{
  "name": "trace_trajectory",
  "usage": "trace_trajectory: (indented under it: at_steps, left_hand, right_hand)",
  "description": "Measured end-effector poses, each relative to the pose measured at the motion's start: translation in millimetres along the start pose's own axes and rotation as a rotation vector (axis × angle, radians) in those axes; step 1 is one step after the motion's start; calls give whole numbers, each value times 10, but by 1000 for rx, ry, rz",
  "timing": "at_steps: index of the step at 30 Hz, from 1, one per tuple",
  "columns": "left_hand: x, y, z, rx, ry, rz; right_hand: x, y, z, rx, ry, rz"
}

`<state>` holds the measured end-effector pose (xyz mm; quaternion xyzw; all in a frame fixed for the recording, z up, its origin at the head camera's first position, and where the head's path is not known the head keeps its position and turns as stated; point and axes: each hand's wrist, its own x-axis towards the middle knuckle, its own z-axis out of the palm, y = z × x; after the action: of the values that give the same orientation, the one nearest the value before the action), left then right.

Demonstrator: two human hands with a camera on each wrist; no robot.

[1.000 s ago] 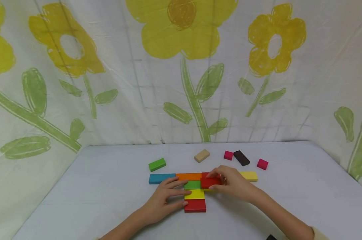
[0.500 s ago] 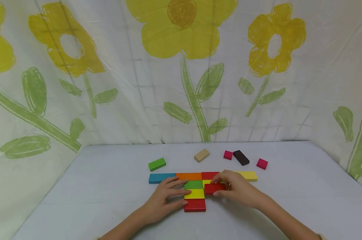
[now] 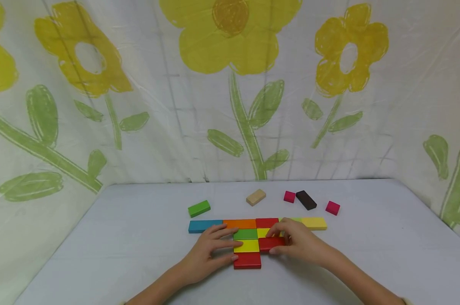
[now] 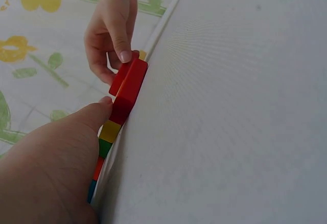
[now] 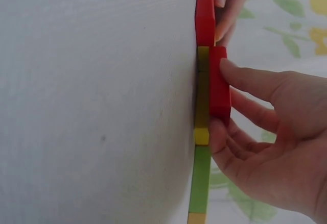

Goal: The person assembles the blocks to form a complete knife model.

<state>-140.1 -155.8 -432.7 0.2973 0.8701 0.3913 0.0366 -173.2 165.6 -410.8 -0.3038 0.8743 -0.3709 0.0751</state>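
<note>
My right hand (image 3: 304,241) pinches a red block (image 3: 271,244) between thumb and fingers, just right of a yellow block (image 3: 250,246). In the right wrist view this held block (image 5: 219,83) appears raised above the table. My left hand (image 3: 208,254) rests at the left side of a column of blocks, fingers fairly straight. Its fingertips touch the green block (image 3: 246,234), the yellow block and a red block (image 3: 247,260) at the column's near end. A second yellow block (image 3: 263,232) lies behind the held block, partly hidden by my right fingers.
A row of blue (image 3: 205,226), orange (image 3: 239,224), red (image 3: 267,223), light green (image 3: 294,220) and pale yellow blocks (image 3: 314,223) runs across the back. Farther off lie loose green (image 3: 199,209), wooden (image 3: 256,197), dark brown (image 3: 306,200) and pink blocks (image 3: 333,207).
My right hand has moved the red block toward me, off the second yellow block and red back-row block, then slightly left beside the column's yellow block. The left hand stays put.
</note>
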Motion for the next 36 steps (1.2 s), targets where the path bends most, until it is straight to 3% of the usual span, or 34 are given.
trace_trajectory:
  at_steps: [7, 15, 18, 23, 27, 36]
  left_hand:
    - [1, 9, 1, 7, 5, 8]
    - [4, 20, 2, 9, 7, 16]
    - [-1, 19, -1, 2, 4, 8]
    - [-2, 14, -5, -4, 1, 3]
    - [1, 12, -5, -7, 0, 2]
    - [-3, 42, -6, 5, -8, 14]
  right_hand:
    - [-35, -253, -48, 55, -28, 73]
    - [49, 257, 128, 32, 2, 65]
    - [57, 331, 157, 35, 4, 65]
    - [17, 34, 67, 42, -7, 44]
    - [-16, -230, -8, 52, -23, 92]
    - [-15, -221, 6, 28, -17, 90]
